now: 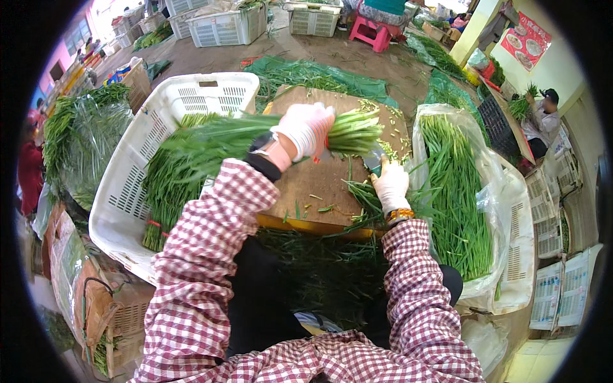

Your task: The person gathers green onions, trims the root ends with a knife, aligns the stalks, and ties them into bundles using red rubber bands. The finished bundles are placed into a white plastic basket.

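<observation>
My left hand, in a striped white glove, grips a bunch of green chives over a wooden board. The pale stem ends point right, the leaves trail left over a white crate, and a bit of red band shows by the fingers. Lower right of the stem ends, my right hand, in a white glove, is closed on a knife; its blade is partly hidden. Cut stem pieces lie along the board's right side. Loose leaves lie by my right wrist.
Banded chive bunches lie in the left crate. At right, a plastic-lined crate holds loose chives. Beyond the board is a green sheet with leaves. A person sits far right; a pink stool stands ahead.
</observation>
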Demonstrator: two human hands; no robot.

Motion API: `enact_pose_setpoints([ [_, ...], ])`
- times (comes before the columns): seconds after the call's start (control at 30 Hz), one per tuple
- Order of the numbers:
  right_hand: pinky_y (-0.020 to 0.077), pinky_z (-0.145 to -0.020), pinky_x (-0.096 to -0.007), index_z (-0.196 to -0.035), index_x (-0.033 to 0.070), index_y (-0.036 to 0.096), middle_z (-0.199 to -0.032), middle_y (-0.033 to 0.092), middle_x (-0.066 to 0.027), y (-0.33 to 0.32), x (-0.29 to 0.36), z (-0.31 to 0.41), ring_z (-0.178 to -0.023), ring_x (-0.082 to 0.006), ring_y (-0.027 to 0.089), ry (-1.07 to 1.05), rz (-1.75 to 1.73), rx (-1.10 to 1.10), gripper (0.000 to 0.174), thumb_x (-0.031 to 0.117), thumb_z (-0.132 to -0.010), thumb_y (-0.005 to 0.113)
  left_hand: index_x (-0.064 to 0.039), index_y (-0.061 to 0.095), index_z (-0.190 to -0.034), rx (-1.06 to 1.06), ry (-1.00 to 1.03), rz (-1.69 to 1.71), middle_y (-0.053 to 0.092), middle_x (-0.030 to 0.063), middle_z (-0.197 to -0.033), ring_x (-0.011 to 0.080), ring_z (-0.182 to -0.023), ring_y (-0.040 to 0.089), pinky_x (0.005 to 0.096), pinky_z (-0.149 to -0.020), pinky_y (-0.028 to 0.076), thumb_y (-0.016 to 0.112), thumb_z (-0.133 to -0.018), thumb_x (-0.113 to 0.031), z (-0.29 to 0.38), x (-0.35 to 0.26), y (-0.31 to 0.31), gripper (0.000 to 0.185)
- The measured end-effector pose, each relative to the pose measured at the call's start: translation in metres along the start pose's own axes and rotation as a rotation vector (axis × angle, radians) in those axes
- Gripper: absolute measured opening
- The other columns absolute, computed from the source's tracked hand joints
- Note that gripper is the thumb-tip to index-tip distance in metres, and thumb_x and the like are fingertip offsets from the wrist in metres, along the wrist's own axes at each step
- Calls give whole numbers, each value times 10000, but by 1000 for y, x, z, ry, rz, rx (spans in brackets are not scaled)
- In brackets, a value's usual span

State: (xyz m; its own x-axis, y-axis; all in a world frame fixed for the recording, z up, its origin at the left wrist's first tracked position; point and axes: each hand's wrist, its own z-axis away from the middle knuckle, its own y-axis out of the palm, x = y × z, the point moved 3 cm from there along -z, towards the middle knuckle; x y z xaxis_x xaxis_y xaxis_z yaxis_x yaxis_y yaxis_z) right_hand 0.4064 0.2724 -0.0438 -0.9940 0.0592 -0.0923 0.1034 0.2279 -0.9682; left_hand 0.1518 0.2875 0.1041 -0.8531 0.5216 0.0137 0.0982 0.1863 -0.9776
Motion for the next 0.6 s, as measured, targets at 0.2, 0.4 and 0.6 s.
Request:
enact_pose_setpoints([
  [0.2,561,-767,-451,-1430,104,504,-1026,654,-164,4,-15,-19,-862,-335,694,-59,-166,-10,616,350,-889,668,-96,555,-1232,241,-249,-158,624,86,-1124,254,-1098,612,415,-900,479,897,-604,-332,6,-29,91,753],
  [0.4,519,-891,-481,-1482,131,445,-1192,663,-243,-4,-34,-30,-1019,-419,666,98,-610,-45,642,413,-934,623,-36,452,-1398,419,-267,-20,617,159,-1281,314,-1205,587,449,-988,453,856,-614,-617,-10,-21,76,1057],
  [0.6,531,-870,-455,-1434,211,525,-1117,710,-197,-49,-20,1,-1009,-393,682,90,-688,-3,540,364,-934,660,-5,513,-1333,460,-283,6,645,174,-1260,317,-1162,636,400,-944,509,897,-569,-602,-36,-35,102,1043],
])
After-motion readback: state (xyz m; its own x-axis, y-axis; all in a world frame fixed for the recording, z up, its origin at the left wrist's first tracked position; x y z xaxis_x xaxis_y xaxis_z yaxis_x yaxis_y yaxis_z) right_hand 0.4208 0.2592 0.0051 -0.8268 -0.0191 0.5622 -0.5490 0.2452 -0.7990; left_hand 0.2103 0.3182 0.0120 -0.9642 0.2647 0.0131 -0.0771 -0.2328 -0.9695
